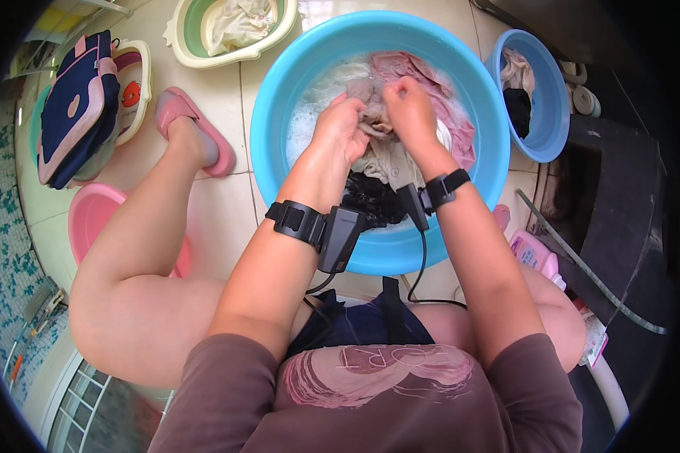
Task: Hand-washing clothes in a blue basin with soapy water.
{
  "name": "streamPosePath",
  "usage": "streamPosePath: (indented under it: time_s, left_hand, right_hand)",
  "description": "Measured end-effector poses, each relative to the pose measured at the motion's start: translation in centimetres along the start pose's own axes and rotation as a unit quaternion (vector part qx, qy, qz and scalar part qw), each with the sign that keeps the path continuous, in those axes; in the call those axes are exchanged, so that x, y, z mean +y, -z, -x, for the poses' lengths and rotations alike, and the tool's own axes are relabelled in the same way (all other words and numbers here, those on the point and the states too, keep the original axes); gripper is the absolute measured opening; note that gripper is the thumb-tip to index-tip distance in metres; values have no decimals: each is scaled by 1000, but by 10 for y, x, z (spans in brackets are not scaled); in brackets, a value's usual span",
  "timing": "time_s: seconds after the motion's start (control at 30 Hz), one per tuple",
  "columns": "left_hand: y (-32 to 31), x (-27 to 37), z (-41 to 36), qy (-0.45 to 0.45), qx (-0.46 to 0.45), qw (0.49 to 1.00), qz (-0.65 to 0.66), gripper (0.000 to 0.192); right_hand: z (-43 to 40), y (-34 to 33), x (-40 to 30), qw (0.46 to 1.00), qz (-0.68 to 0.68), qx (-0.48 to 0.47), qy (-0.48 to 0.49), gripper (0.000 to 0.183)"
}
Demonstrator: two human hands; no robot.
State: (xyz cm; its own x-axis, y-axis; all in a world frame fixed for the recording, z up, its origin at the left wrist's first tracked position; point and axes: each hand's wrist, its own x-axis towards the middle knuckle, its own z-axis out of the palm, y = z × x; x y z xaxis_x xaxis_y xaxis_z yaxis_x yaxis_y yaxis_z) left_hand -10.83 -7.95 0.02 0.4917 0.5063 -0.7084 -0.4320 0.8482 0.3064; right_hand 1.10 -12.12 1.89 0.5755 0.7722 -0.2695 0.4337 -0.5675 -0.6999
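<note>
Between my two hands is a bunched greyish-beige wet cloth (372, 105), held over the large blue plastic basin (464, 56). My left hand (343, 130) grips its left side, palm partly turned up. On the cloth's right side, my right hand (411, 110) is closed with the fingers curled in. Suds (311, 122) and water fill the basin. A pink garment (459, 127) lies in the water to the right, a cream printed garment (388, 161) hangs below my hands, and a black cloth (374, 201) soaks at the near side.
A smaller blue basin (549, 124) with clothes stands at the right. Beyond is a green-and-cream basin (190, 34) holding a pale cloth. At left are a navy-and-pink school bag (79, 113) and a pink basin (93, 212). A hose (578, 263) and pink bottle (535, 255) lie right.
</note>
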Motion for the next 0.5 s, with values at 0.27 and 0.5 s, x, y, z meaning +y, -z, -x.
streamPosePath:
  time_s: [0.27,0.5]
  left_hand:
    - [8,12,5,-61,152,984,-71,66]
    - [-9,13,12,81,65,995,-8,68]
  right_hand:
    - [19,-27,50,908,248,-108,321,37]
    - [-17,-6,-30,829,-475,-196,-219,25]
